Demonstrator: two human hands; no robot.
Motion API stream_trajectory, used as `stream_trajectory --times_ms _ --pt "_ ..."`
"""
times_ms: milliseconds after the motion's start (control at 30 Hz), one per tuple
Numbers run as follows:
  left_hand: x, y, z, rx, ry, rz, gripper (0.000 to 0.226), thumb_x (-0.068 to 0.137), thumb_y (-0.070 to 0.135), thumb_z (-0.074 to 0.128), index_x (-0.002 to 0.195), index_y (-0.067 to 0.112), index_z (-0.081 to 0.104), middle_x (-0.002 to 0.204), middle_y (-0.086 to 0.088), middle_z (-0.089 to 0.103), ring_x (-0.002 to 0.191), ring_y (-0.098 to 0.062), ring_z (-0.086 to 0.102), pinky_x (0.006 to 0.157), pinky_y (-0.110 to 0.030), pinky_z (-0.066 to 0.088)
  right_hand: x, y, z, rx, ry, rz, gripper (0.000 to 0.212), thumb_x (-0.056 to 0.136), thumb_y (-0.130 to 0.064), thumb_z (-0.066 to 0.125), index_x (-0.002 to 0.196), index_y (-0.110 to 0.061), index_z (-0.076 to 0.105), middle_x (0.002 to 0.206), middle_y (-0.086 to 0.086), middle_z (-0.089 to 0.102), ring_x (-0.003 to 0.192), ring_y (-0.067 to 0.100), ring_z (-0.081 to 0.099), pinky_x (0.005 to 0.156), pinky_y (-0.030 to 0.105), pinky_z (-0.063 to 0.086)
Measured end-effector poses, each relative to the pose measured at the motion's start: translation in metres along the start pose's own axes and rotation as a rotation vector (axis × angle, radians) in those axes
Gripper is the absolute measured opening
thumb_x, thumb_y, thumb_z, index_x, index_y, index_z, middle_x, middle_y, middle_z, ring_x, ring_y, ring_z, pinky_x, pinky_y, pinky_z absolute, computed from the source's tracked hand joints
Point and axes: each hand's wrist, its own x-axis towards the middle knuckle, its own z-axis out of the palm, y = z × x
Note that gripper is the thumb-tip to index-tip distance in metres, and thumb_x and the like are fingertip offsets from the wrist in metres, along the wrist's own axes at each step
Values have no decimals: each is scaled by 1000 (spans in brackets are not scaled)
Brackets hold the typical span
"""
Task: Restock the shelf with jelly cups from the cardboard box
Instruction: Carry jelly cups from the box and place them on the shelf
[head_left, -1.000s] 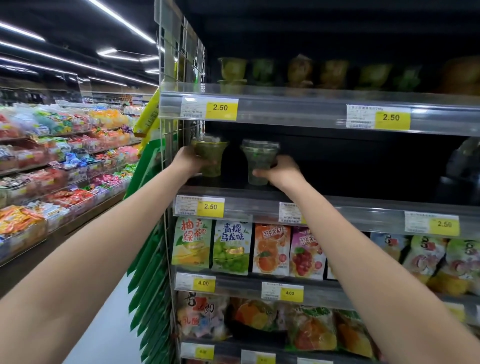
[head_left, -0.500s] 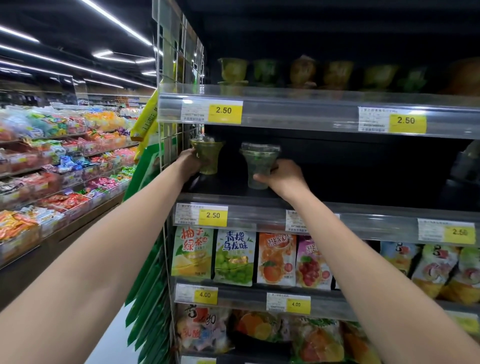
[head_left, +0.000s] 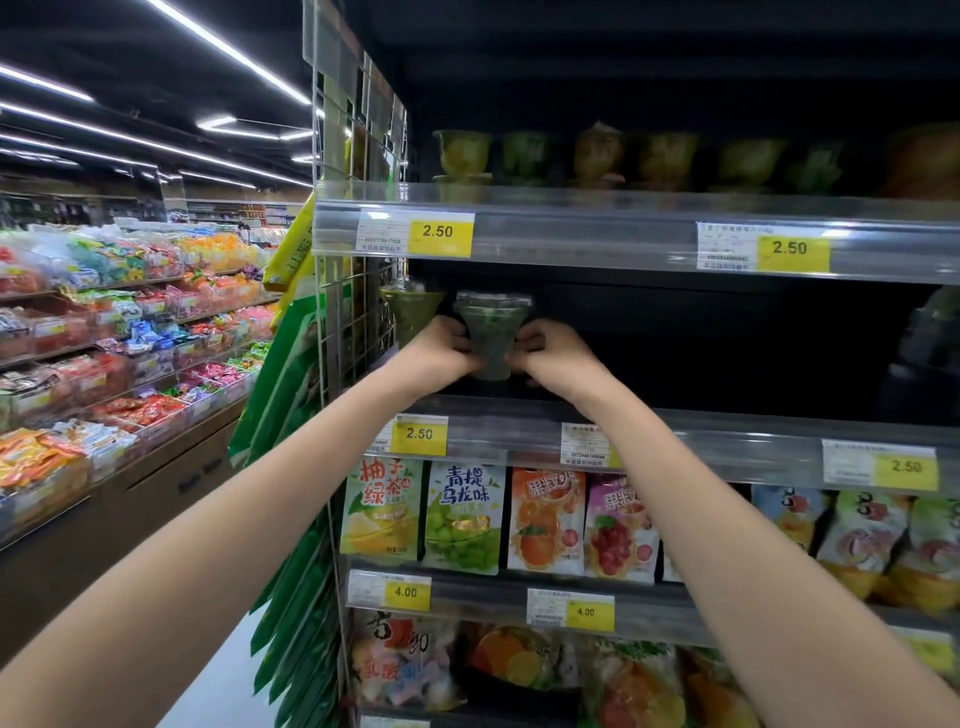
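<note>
Gripped low on its narrow base from both sides: green jelly cup (head_left: 491, 332), left hand (head_left: 434, 356) and right hand (head_left: 558, 358), fingers (head_left: 460, 343) curled round it, at the left end of the shelf (head_left: 727, 423). Seat upright, just beside the second jelly cup (head_left: 413, 312) near the wire grid (head_left: 345, 322). Let go only once flat, without nudging the neighbour.

Two cups in the middle shelf bay, centre of frame.
A clear tapered plastic jelly cup (head_left: 491, 338) sits between the left hand (head_left: 436, 353) and right hand (head_left: 556, 358), both gripping it, over the dark metal middle shelf (head_left: 727, 441). A second green-filled plastic cup (head_left: 413, 314) is just left, beside the wire grid panel (head_left: 348, 322). A row of dim plastic cups (head_left: 597, 156) stands on the shelf above, with printed foil pouches (head_left: 467, 514) below.
</note>
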Motion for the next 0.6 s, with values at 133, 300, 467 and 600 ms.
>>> stream_trajectory --times_ms 133,300,467,600 --pt "2 1 -5 -2 -93 10 17 89 -3 59 101 9 61 99 -4 64 82 -9 56 66 -15 46 7 -4 2 -12 -144 0 28 93 -6 54 120 -4 60 122 17 62 110 28 59 87 36 48" --pt "14 -4 -11 -30 -138 -45 43 85 -10 53 122 12 54 124 -9 59 109 -21 55 94 -33 44 27 -5 9 -93 -237 22 36 88 -2 52 123 -4 59 117 16 62 92 16 53 78 25 40" --pt "32 -17 -18 -75 -167 -121 71 79 -21 39 143 10 39 137 -6 53 124 -22 50 107 -40 42 39 1 10 -49 -266 35 53 85 6 49 135 -13 51 133 12 55 122 25 51 101 32 41" --pt "32 -16 -17 -139 -182 -149 69 81 -23 36 141 11 39 132 -1 54 124 -19 49 107 -36 39 43 5 10 -6 -280 51 62 82 10 48 138 -15 47 135 9 53 123 22 49 106 35 40"
